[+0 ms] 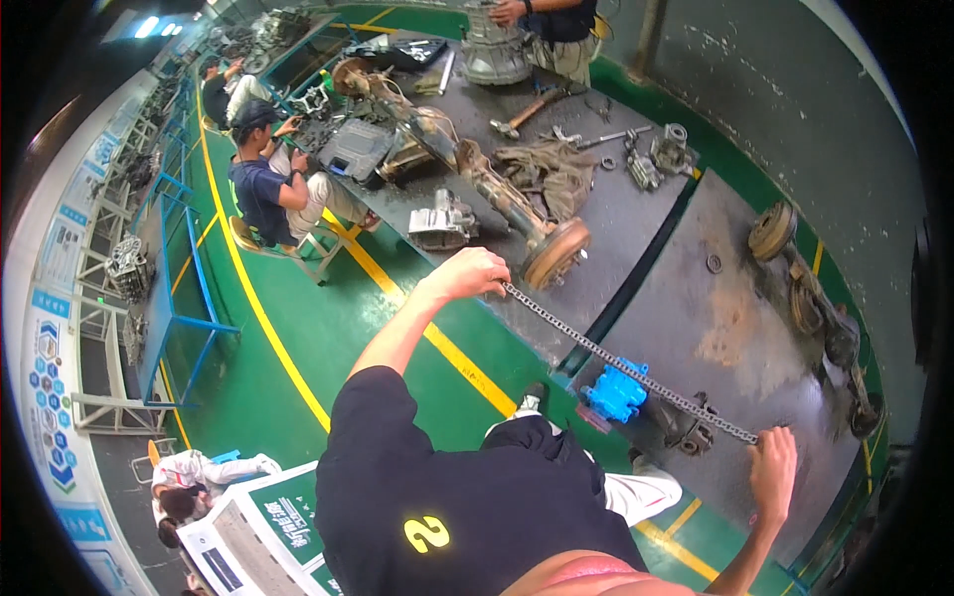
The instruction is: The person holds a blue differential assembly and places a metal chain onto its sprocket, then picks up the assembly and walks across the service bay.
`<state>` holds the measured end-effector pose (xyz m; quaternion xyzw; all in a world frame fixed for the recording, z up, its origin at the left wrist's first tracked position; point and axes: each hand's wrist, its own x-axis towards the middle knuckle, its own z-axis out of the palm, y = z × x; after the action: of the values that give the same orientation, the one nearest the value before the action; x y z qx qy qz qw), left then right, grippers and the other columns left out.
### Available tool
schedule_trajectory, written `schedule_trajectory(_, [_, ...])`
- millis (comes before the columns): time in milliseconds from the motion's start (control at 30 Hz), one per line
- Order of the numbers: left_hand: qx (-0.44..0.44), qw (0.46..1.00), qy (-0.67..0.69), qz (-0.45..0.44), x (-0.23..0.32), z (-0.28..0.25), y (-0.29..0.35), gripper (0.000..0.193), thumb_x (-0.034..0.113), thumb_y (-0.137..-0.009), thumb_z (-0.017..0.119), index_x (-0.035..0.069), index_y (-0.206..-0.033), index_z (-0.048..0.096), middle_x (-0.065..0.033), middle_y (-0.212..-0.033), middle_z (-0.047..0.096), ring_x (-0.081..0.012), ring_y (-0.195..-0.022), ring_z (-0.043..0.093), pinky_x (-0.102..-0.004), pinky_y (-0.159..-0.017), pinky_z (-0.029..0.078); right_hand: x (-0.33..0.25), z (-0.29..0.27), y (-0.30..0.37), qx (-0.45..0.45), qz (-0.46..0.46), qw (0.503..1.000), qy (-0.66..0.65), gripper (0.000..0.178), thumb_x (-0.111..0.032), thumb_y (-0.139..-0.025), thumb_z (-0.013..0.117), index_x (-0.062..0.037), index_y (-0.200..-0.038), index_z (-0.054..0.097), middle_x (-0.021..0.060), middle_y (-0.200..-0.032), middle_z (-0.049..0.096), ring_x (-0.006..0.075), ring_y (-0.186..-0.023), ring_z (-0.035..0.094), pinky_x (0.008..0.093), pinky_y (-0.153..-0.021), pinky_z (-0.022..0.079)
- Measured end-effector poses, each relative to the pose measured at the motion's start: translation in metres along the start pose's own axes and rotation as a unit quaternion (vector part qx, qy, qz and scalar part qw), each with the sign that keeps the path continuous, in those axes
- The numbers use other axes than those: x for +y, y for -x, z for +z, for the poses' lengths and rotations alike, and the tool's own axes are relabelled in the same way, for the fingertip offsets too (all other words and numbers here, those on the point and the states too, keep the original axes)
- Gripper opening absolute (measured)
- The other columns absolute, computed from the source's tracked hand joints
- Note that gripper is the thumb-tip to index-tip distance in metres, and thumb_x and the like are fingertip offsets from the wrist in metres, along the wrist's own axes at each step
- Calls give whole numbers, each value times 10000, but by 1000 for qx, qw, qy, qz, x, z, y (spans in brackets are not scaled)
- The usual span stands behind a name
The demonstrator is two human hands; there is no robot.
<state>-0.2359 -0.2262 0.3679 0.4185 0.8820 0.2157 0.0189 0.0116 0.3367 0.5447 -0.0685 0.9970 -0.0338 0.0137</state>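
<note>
A metal roller chain is stretched slantwise in front of me, over the edge of the dark workbench. My left hand is closed on its upper left end, near the rusty drum of an axle. At the lower right end, my right hand pinches the chain above the bench top. Below the middle of the chain, a bright blue metal housing sits at the bench edge. Beside it lies a dark greasy metal part, partly crossed by the chain.
An aluminium housing, a brown rag and a hammer lie on the far bench. Another axle rests at the right. A seated person is at the left; another stands behind a large gearbox casing.
</note>
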Motion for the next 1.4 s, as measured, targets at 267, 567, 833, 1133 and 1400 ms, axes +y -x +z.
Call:
schedule_trajectory(267, [-22, 995, -89, -33, 23, -82, 22, 225, 283, -802, 750, 87, -904, 707, -67, -891, 676, -292, -924, 643, -402, -827, 505, 9, 67, -1, -25, -77, 996, 39, 232, -109, -759, 736, -17, -878, 559, 135, -870, 536, 332, -897, 532, 443, -808, 441])
schedule_trajectory(567, [-54, 987, -139, -60, 28, -96, 44, 256, 299, -801, 757, 91, -942, 712, -64, -890, 680, -290, -917, 647, -396, -826, 514, -12, 130, 10, -63, -94, 991, -70, 207, -155, -805, 730, -27, -885, 589, 137, -896, 561, 341, -925, 547, 446, -836, 449])
schedule_trajectory(833, [-167, 967, -193, -7, 22, -24, 8, 290, 318, -736, 785, 77, -808, 640, -123, -834, 628, -351, -849, 622, -471, -759, 508, -27, 164, 33, -96, -100, 989, -52, 213, -271, -855, 676, -71, -903, 619, 75, -935, 613, 264, -1005, 594, 410, -878, 480])
schedule_trajectory(1133, [-99, 995, -10, 21, 50, 67, -14, 248, 194, -698, 836, 47, -854, 712, -111, -818, 692, -336, -773, 671, -422, -697, 522, -22, 201, 75, -31, -20, 996, -80, 212, -273, -867, 648, -76, -942, 631, 72, -945, 610, 256, -1003, 589, 429, -848, 492])
schedule_trajectory(1400, [-133, 990, 13, 53, 70, 111, -47, 238, 200, -747, 804, 40, -892, 704, -121, -850, 673, -340, -819, 646, -429, -740, 503, -18, 203, 110, -31, 96, 993, -64, 182, -202, -811, 697, -91, -935, 624, 63, -988, 599, 247, -1039, 574, 418, -838, 488])
